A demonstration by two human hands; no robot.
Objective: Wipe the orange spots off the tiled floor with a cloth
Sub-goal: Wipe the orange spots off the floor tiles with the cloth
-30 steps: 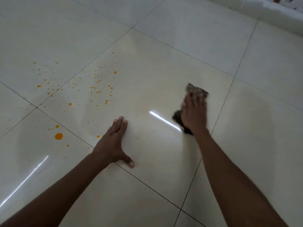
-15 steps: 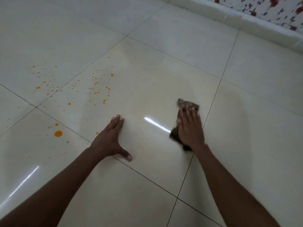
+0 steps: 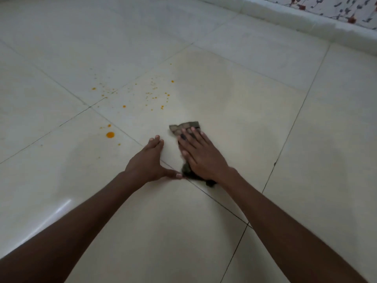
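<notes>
Wiping is the step in hand, though the dark, crumpled cloth (image 3: 184, 127) has not reached the mess. It lies on the glossy cream tiled floor (image 3: 255, 103) at the centre of the frame, pinned under the right hand (image 3: 201, 154), whose fingers are spread flat over it, pressing rather than gripping; one patterned corner pokes out beyond the fingertips and a dark bunch shows by the wrist. The left hand (image 3: 149, 162) rests empty and flat on the tile just beside it, fingers together, thumb stretched toward the cloth and nearly touching it, apparently as a brace. The orange spots (image 3: 155, 94) are scattered up and left of both hands, a fine spray across two tiles, with one larger orange blob (image 3: 110, 135) left of the left hand, near a grout line. None looks smeared, so most of the job seems to remain. Next, the cloth should probably slide up and leftward under steady pressure through the speckles, then to the blob, with the left hand shifting clear.
</notes>
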